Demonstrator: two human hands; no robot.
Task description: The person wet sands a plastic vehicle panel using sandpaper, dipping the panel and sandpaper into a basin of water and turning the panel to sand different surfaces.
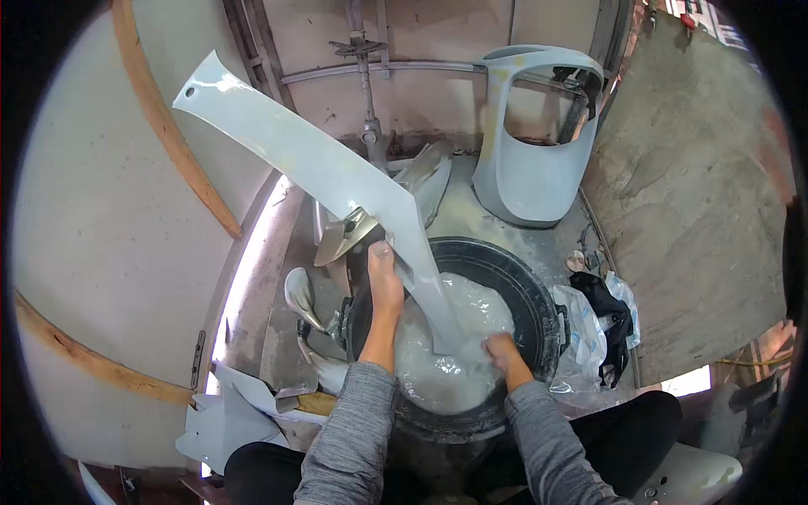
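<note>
A long, glossy white body panel (pixel 320 164) slants from the upper left down into the black tub (pixel 539 337). It has a small hole near its far end, and its lower tip meets the cloudy, whitish water (pixel 446 387). My left hand (pixel 385 278) grips the panel's left edge, thumb up, with the other fingers hidden. Just above the water, to the right of the panel's lower end, is my right hand (pixel 502 349). Its fingers are curled and slightly blurred; what they hold, if anything, cannot be made out.
A larger white shell with an opening (pixel 530 181) stands behind the tub. Silvery curved parts (pixel 305 299) lie to the left. Plastic bags (pixel 581 337) sit at the right. A tap pipe (pixel 368 109) rises at the back wall; a rough slab (pixel 690 194) flanks the right.
</note>
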